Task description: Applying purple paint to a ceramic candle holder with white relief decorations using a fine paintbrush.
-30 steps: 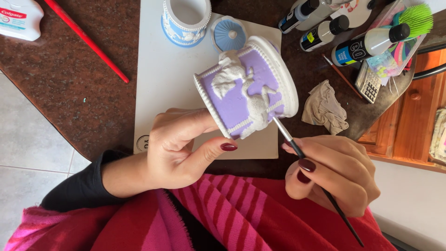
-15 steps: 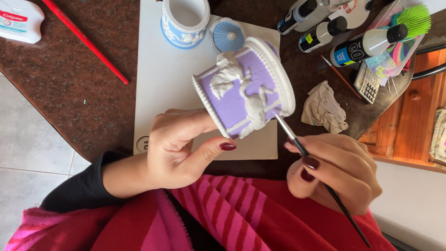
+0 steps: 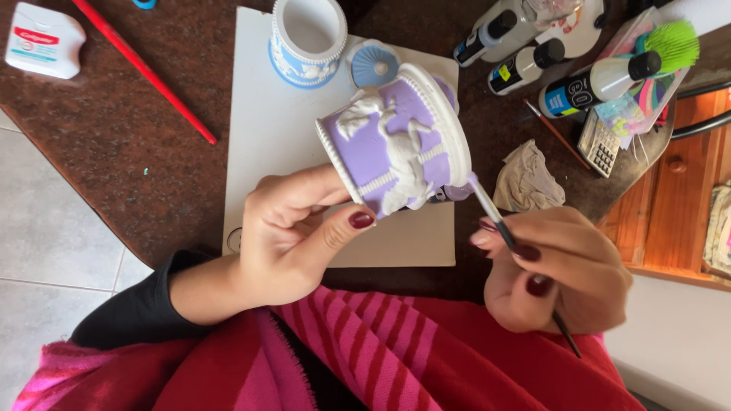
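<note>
My left hand (image 3: 293, 228) grips the pot (image 3: 396, 144) mid-frame, tilted rim upper right; right fingers (image 3: 525, 251) pinch the brush (image 3: 495, 217), tip touching its lower-right edge.

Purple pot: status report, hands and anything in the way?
Left hand grips purple pot tilted. Right hand holds brush, tip at pot rim. Nothing in the way.

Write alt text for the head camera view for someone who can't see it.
A left hand holds a lilac pot with white relief figures tilted over a white sheet, while the right hand touches a thin brush to its rim. A blue and white pot and paint bottles sit behind.
</note>
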